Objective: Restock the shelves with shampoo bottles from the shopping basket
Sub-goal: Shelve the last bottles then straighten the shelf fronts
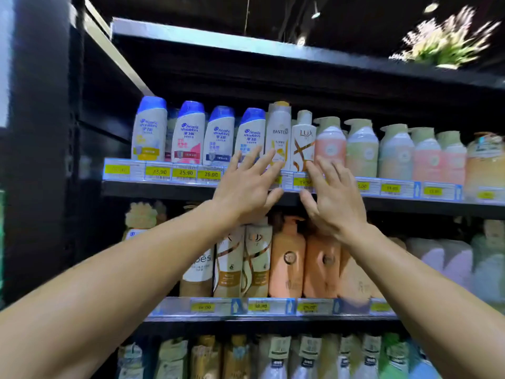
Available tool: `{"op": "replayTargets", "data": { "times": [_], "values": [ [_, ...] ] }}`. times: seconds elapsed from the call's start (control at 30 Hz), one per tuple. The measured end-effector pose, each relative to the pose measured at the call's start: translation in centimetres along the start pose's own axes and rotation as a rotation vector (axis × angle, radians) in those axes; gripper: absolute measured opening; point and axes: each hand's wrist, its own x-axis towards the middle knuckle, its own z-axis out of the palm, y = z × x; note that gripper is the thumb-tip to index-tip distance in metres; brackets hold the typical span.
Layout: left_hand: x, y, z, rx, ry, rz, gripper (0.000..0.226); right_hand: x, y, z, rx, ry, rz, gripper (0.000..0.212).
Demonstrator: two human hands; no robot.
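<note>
Reaching with your left hand [247, 184] and right hand [332, 198] spread wide and holding nothing, you seemingly touch the tall white-and-gold Pantene shampoo bottle [278, 135] on the black upper shelf [164, 188]; a sideways nudge could topple its neighbours.

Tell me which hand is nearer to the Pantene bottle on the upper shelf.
Left. The left hand has its fingertips over the lower front of the Pantene bottle. The right hand is further to the right, below the Lux bottle.
</note>
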Motion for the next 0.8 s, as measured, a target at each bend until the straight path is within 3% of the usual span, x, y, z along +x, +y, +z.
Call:
{"op": "replayTargets", "data": {
  "times": [0.2,0.63,0.8],
  "values": [
    [0.4,1.1,1.3,0.052,-0.043,-0.032,0.075,-0.3,0.8,1.2,0.006,-0.054,-0.048,0.070],
    [0.3,1.3,1.2,-0.011,-0.009,-0.050,0.074,-0.4,1.5,1.0,0.040,-0.028,-0.089,0.066],
    [1.2,2.8,1.1,-0.043,0.057,-0.003,0.070,-1.5,4.9,-0.8,0.055,-0.001,0.027,0.063]
  ]
}}
